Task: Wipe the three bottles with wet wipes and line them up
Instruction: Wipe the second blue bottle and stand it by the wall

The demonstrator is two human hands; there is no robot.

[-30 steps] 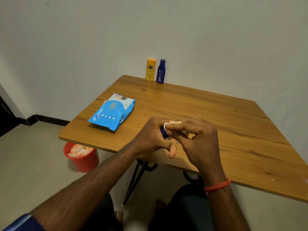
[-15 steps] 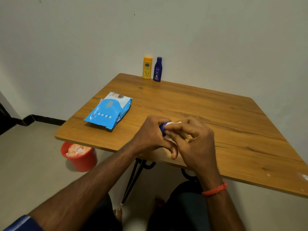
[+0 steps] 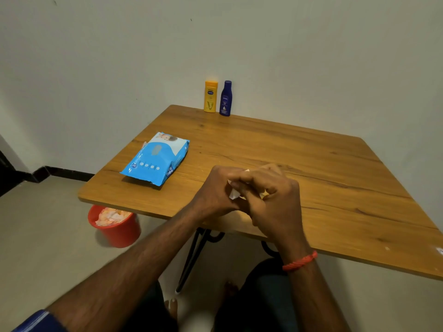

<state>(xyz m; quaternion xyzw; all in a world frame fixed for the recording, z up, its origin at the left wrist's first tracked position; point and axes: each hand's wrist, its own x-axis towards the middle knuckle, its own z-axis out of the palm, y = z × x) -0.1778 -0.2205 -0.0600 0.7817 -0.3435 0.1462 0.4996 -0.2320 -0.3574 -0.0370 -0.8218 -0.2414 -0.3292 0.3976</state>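
Rectangular wooden table [image 3: 311, 164]: layout unchanged. Blue plastic wet-wipe pack [image 3: 155, 159] on its left part and red plastic bucket [image 3: 119, 231] on the floor below haven't moved. Left hand [image 3: 215, 190] and right hand [image 3: 273, 202] still locked together over the near edge. Yellow lotion bottle [image 3: 210, 96] and dark blue lotion bottle [image 3: 225, 98] stand side by side at the far edge.

Change: the small blue-capped bottle's cap showed half a second ago and is now hidden. Left hand curls round it, and the right pinches the white wet wipe [image 3: 234, 193] over it. Looks like the third bottle is mid-wipe, with line-up pending.
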